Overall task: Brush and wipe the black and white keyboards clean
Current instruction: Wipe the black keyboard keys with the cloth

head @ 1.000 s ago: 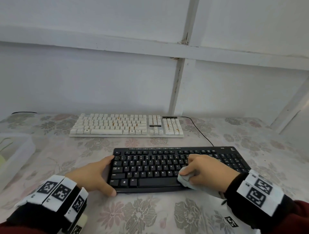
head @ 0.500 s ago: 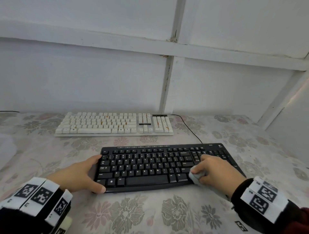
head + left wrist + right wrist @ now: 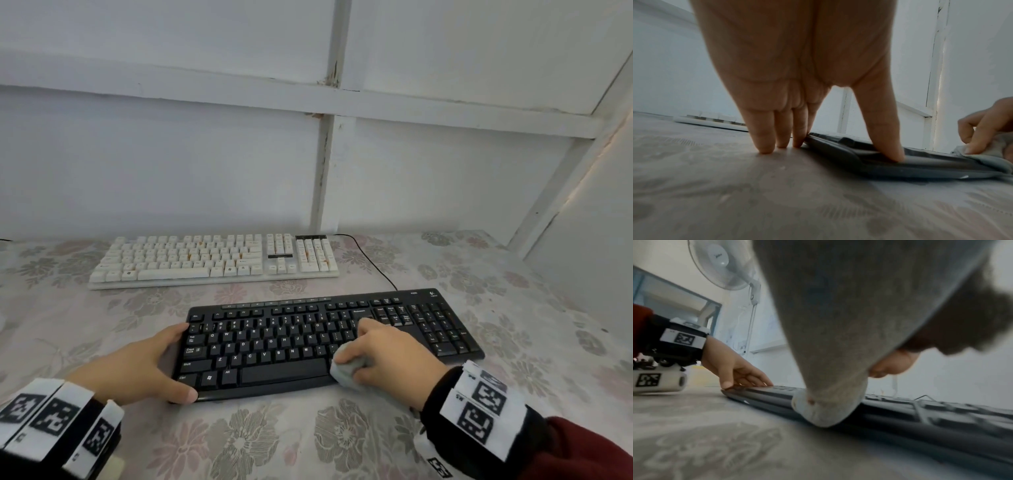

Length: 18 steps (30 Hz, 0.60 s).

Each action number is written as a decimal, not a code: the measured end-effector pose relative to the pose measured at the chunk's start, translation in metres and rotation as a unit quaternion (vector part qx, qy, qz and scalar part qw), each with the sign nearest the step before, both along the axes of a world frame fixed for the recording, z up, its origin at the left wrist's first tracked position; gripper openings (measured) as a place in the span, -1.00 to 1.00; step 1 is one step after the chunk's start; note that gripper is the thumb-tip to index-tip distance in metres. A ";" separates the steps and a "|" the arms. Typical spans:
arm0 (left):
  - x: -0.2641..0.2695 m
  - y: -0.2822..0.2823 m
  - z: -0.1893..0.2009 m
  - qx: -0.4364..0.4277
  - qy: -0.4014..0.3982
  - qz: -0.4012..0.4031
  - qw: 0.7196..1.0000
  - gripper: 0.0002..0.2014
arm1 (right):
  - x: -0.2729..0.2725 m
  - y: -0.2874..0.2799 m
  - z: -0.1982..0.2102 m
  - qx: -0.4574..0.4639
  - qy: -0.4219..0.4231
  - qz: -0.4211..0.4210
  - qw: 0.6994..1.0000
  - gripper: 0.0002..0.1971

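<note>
Cloth (image 3: 346, 370) bunched in right hand (image 3: 387, 356) on black keyboard (image 3: 274, 342); left hand (image 3: 137, 370) spread, bracing its left edge.

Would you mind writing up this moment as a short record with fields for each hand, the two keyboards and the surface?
left hand: left hand braces the left end of the black keyboard, thumb on its front edge, fingers straight
right hand: right hand grips a grey cloth against the keys right of the space bar
white keyboard: white keyboard lies untouched behind the black one, apart from it
surface: floral tablecloth
</note>
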State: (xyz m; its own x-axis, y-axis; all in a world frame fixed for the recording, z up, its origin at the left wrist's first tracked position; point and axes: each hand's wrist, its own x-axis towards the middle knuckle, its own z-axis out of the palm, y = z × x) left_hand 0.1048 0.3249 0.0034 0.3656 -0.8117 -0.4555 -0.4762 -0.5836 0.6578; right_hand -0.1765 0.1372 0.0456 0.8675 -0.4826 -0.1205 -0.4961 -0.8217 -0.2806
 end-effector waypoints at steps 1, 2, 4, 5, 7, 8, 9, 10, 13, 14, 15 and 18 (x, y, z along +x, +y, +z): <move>0.000 0.000 -0.001 -0.001 0.002 0.001 1.000 0.65 | -0.006 -0.004 -0.001 0.002 -0.005 -0.013 1.000 -0.80; 0.000 -0.001 -0.001 -0.002 0.003 0.001 1.000 0.65 | -0.013 -0.009 -0.002 0.003 -0.009 -0.026 1.000 -0.82; 0.002 -0.001 -0.003 -0.005 0.002 0.000 1.000 0.64 | -0.024 -0.018 -0.003 0.001 -0.014 -0.045 0.999 -0.84; 0.002 0.000 -0.005 -0.006 0.001 -0.001 1.000 0.64 | -0.030 -0.022 -0.003 -0.002 -0.014 -0.055 0.998 -0.83; 0.004 0.000 -0.007 -0.005 0.000 -0.001 1.000 0.64 | -0.039 -0.028 -0.001 -0.011 -0.013 -0.082 0.996 -0.80; 0.004 0.000 -0.007 -0.005 -0.001 0.000 1.000 0.64 | -0.044 -0.031 0.000 -0.016 -0.013 -0.096 0.995 -0.75; 0.005 -0.001 -0.008 -0.005 0.000 -0.001 1.000 0.64 | -0.049 -0.034 0.002 -0.024 -0.010 -0.109 0.994 -0.69; 0.005 -0.001 -0.008 -0.008 0.000 -0.002 1.000 0.64 | -0.053 -0.036 0.004 -0.034 -0.002 -0.120 0.992 -0.64; 0.008 -0.002 -0.012 -0.013 0.005 -0.003 1.000 0.65 | -0.058 -0.042 0.015 -0.051 -0.002 -0.131 0.990 -0.65; 0.009 -0.001 -0.013 -0.014 0.004 -0.004 1.000 0.64 | -0.057 -0.042 0.017 -0.052 -0.011 -0.126 0.991 -0.70; 0.010 -0.002 -0.014 -0.018 0.004 -0.006 1.000 0.63 | -0.055 -0.043 0.018 -0.048 -0.016 -0.115 0.992 -0.76; 0.015 -0.001 -0.020 -0.030 0.015 0.001 0.999 0.61 | -0.048 -0.041 0.008 -0.029 0.011 -0.085 0.996 -0.86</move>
State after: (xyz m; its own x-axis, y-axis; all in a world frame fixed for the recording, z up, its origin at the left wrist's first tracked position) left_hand 0.1195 0.3235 -0.0163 0.3536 -0.8372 -0.4171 -0.4554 -0.5436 0.7051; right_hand -0.2242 0.0960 0.0541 0.7705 -0.6284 -0.1069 -0.6346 -0.7402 -0.2222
